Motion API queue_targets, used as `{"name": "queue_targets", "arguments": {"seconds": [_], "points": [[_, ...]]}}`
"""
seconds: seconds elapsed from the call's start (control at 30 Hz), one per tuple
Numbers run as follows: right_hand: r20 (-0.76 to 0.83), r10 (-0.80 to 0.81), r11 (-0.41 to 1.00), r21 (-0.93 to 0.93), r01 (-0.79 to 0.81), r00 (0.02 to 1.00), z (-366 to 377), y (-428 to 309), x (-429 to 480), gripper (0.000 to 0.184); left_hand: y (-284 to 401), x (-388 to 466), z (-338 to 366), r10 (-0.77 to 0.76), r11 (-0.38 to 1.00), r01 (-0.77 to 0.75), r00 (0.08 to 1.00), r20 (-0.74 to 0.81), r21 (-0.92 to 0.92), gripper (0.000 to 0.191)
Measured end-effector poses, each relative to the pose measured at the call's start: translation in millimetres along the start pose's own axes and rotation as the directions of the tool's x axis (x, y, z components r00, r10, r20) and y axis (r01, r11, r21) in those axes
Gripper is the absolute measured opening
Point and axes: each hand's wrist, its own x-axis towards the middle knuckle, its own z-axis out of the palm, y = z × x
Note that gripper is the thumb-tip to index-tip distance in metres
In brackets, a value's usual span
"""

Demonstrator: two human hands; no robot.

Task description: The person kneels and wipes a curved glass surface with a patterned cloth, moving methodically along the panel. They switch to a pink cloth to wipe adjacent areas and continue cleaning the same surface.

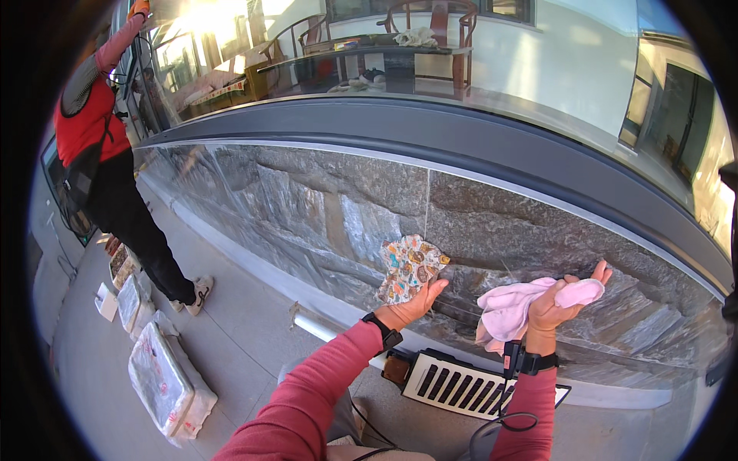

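My left hand (414, 306) holds a printed cloth (412, 268) with a colourful pattern, its fingers hidden behind the fabric and the thumb sticking out at the right. A pink cloth (507, 311) is in my right hand (546, 311); one folded end lies over the palm and the rest hangs down on the left. Some fingers of that hand stretch past the cloth. Both hands are in front of a wall of rough grey stone cladding (490, 207), below a dark grey window frame (403, 127). Whether either cloth touches the stone, I cannot tell.
A white slatted panel (424, 377) lies by the wall's base, near a white tube (314, 324). Plastic-wrapped boxes (161, 377) line the floor at left. Another person in a red vest (106, 129) reaches up at the glass. Wooden chairs (439, 23) show beyond the window.
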Motion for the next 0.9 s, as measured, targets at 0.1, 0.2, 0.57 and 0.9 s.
{"name": "queue_targets", "arguments": {"seconds": [0.1,0.2,0.57,0.9], "points": [[-0.01,0.015,1.0,0.026,-0.015,1.0,1,0,-1,0.012,3,36,-9,0.056,0.986,-0.094,0.966,-0.254,-0.14,0.054],[-0.001,0.011,1.0,0.024,-0.011,1.0,0,1,-1,0.011,3,77,-16,-0.085,0.952,0.004,0.964,-0.252,-0.305,0.058],[0.001,0.032,0.999,0.036,-0.032,0.999,-1,2,-2,0.025,5,-25,31,-0.214,0.961,0.222,0.975,0.064,-0.163,0.066],[-0.05,0.045,0.996,0.085,-0.041,0.998,2,0,-1,0.027,-16,58,10,-0.285,0.921,0.152,0.891,-0.353,-0.359,0.07]]}}
